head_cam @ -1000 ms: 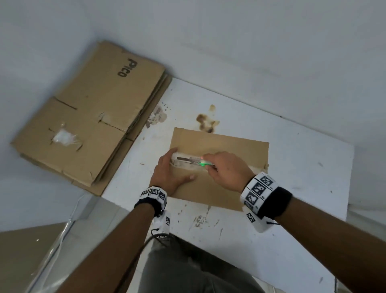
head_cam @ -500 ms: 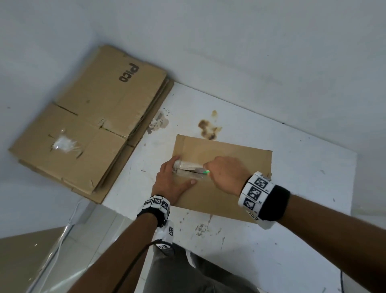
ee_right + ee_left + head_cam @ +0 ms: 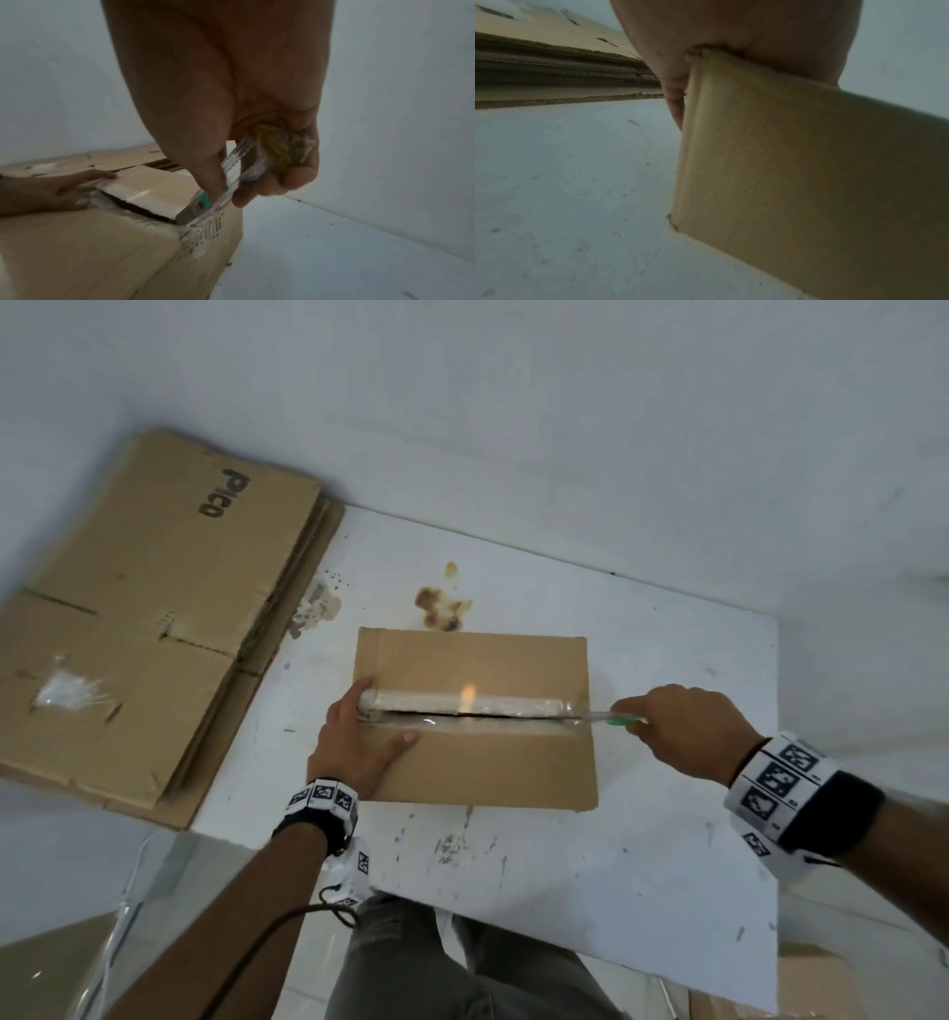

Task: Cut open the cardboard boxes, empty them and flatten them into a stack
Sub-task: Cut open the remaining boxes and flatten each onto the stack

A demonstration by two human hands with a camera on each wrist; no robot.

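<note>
A taped brown cardboard box [image 3: 477, 762] [image 3: 77, 253] [image 3: 808, 182] sits mid-table. Its top seam tape [image 3: 462, 706] is slit along its length, and a dark gap shows between the flaps [image 3: 138, 209]. My right hand [image 3: 683, 726] [image 3: 226, 178] grips a clear utility knife with a green slider [image 3: 611, 719] [image 3: 205, 201] at the box's right end, blade at the seam's edge. My left hand [image 3: 359, 742] [image 3: 51, 190] lies flat on the box's left end, fingers straight, thumb along the top. In the left wrist view the left hand [image 3: 731, 30] rests on the box corner.
A stack of flattened cardboard [image 3: 154, 618] [image 3: 552, 67] lies on the left, overlapping the white table [image 3: 642, 839]. A brown stain [image 3: 441, 608] marks the table behind the box. White walls close in behind and to the right. My legs are below the table's near edge.
My right hand has drawn the knife from the box's left part to its right end, slitting the tape. The left hand has stayed pressed on the left end.
</note>
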